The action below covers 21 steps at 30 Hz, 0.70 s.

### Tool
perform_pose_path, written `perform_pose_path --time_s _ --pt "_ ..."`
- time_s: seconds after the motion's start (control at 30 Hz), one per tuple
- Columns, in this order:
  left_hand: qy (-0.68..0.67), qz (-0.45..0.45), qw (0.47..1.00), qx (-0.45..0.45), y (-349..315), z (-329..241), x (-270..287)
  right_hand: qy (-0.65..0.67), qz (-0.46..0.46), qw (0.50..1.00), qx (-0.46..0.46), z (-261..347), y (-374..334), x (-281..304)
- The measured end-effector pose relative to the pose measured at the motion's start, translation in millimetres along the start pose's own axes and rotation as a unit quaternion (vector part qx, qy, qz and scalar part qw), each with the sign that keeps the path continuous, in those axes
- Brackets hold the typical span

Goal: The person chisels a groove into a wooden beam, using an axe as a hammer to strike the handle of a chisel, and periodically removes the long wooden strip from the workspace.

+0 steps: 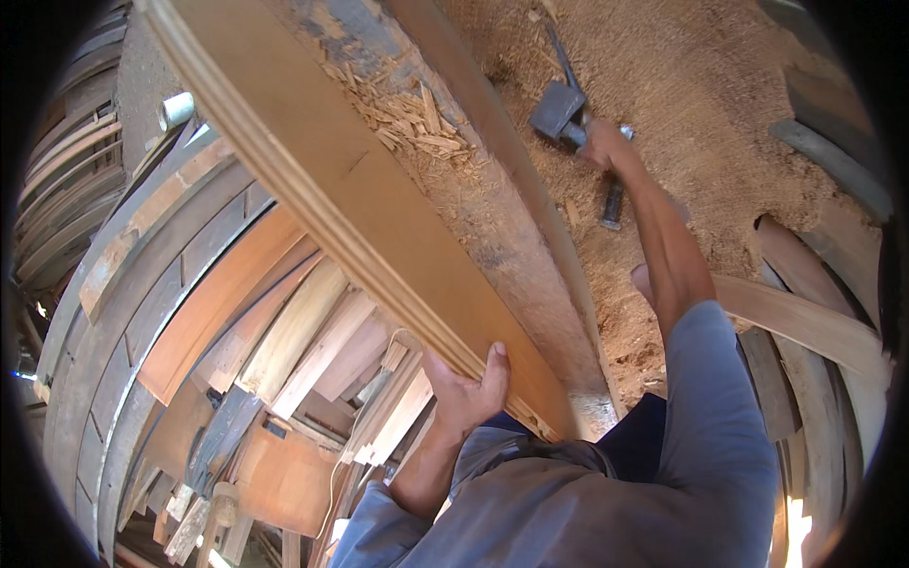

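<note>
A long wooden board (355, 180) with a grooved, moulded edge runs diagonally down toward my body. My left hand (466, 388) is closed round its near end, thumb on the upper face and the other fingers hidden beneath. At the upper right, my right hand (606, 147) is closed around a short bluish tool handle, its ends showing on both sides of the fist. A dark block-shaped tool head (557, 110) is right beside that hand; whether it joins the handle I cannot tell. Another dark handle (613, 204) lies just below the hand on the sawdust.
A thick timber beam (540, 222) lies along the board's right side, with wood shavings (426, 123) on it. Sawdust (682, 66) covers the ground beyond. Stacked planks (312, 312) fill the left, near a white cup-like container (175, 111). More planks (805, 317) lie at right.
</note>
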<state>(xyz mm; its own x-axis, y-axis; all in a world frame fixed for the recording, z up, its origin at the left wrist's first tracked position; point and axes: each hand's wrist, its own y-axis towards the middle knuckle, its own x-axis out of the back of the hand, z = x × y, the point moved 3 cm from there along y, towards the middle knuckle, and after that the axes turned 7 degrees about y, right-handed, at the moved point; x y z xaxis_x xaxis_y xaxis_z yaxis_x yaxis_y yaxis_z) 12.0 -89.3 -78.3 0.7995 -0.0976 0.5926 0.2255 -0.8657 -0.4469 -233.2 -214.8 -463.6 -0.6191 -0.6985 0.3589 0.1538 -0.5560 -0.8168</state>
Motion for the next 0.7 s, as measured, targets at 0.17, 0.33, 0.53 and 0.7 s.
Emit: perform_pose_path --time_s 0.17,0.33,0.53,0.7 --pt "-0.032 -0.01 0.999 0.024 7 -8 2 0.198 -0.006 0.98 0.012 19 -119 14" --pt "-0.032 -0.016 0.999 -0.011 10 2 -2 0.492 -0.016 0.87 -0.034 40 -247 22" --pt "0.144 -0.136 0.971 -0.136 14 -3 -4 0.605 -0.074 0.792 0.025 56 -402 31" --pt "0.34 -0.049 0.81 -0.476 -40 -68 -14 0.597 -0.102 0.79 0.088 74 -516 31"
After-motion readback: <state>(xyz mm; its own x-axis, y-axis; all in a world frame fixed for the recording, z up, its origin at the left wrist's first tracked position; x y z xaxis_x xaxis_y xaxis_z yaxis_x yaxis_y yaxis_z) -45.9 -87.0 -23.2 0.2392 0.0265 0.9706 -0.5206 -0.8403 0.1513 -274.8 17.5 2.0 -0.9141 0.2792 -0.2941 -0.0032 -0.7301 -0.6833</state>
